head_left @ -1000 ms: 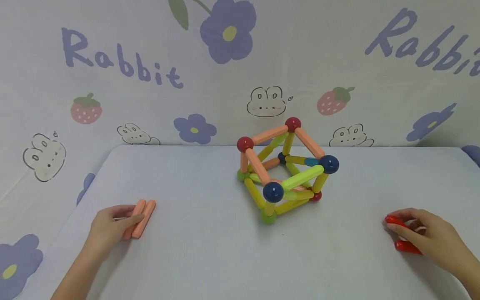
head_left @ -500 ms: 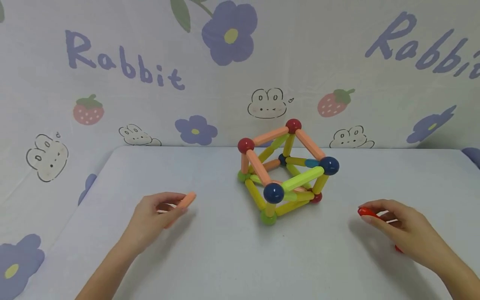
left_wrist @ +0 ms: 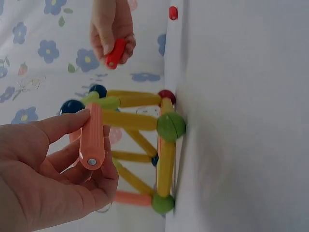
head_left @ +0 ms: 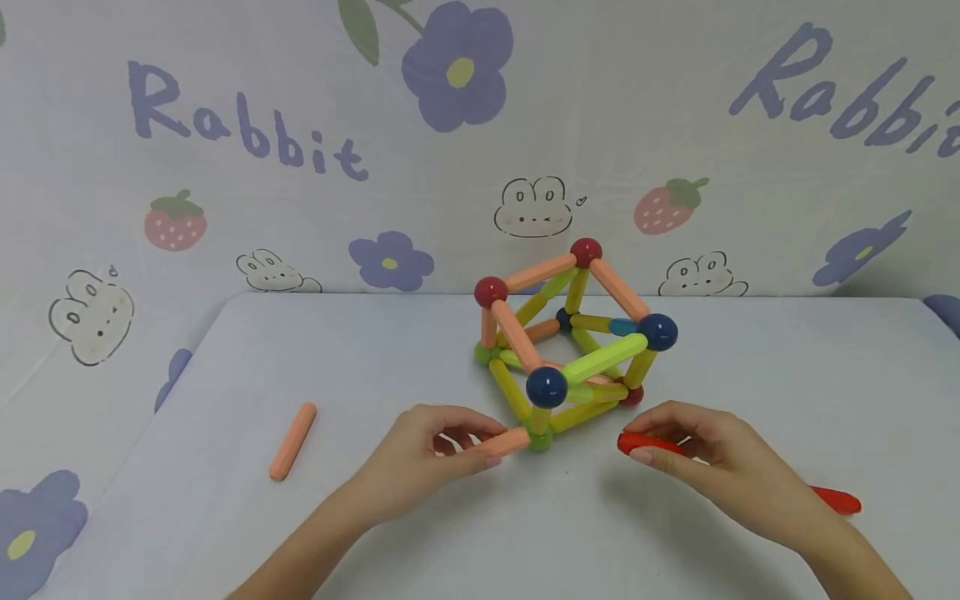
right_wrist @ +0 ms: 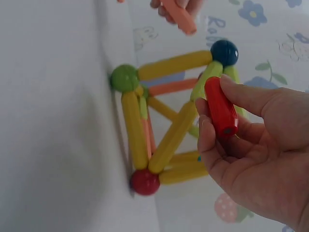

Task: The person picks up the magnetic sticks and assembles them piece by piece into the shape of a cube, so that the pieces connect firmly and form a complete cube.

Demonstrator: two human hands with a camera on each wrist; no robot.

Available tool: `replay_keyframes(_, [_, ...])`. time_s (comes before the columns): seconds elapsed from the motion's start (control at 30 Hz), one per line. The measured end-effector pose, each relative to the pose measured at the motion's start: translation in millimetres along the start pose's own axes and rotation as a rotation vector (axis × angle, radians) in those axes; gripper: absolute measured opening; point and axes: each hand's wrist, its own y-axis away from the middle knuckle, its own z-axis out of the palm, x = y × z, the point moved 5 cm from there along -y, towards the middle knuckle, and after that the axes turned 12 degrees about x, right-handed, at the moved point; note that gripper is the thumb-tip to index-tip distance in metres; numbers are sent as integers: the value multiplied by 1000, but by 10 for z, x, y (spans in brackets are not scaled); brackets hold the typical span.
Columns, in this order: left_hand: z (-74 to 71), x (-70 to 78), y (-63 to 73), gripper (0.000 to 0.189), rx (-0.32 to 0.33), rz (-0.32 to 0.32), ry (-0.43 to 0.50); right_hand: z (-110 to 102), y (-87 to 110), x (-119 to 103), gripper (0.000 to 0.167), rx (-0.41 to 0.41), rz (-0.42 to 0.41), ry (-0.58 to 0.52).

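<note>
My left hand [head_left: 431, 458] pinches an orange magnetic stick [left_wrist: 92, 137] between thumb and fingers; a small metal disc shows at its end in the left wrist view. A red magnetic stick [right_wrist: 221, 106] is held the same way by my right hand [head_left: 708, 467]. Between and behind the hands stands a cube-like frame of sticks and balls. Its front top corner is a dark blue ball [head_left: 547, 387], and below that sits a green ball [head_left: 539, 438], which the tip of the orange stick overlaps in the head view.
A second orange stick [head_left: 293, 442] lies on the white table [head_left: 390, 350] at left. Another red stick [head_left: 836, 500] lies at right, partly behind my right forearm. A printed cloth [head_left: 300, 217] hangs behind the table.
Both hands have moved inward toward the frame, each carrying one stick lifted from a pair. One orange and one red stick stay behind on the table. The frame has not moved.
</note>
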Motion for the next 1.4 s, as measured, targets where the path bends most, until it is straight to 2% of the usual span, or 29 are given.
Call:
replay_keyframes(0.17, [198, 103, -32, 24, -67, 30, 48, 129, -26, -167, 28, -47, -21, -63])
replay_keyframes(0.33, [324, 166, -59, 24, -111, 42, 85, 218, -38, -254, 28, -92, -31, -100])
replay_keyframes(0.5, [371, 194, -64, 22, -120, 44, 99, 259, -36, -277, 28, -105, -32, -108])
replay_keyframes(0.7, [376, 182, -59, 22, -134, 22, 110, 192, -40, -265, 29, -49, -60, -78])
replay_keyframes(0.83, [311, 170, -53, 22, -123, 24, 116, 86, -52, -230, 26, 11, -97, -37])
replay_keyframes(1.03, [128, 118, -46, 26, -117, -32, 171, -27, -130, -63, 25, 40, -84, 14])
replay_keyframes(1.23, [-116, -52, 5, 33, -112, -119, 224, -87, -254, 178, 25, 63, -14, 106])
replay_keyframes(1.4, [-300, -235, 73, 38, -69, -191, 285, -114, -349, 366, 27, 110, 27, 138])
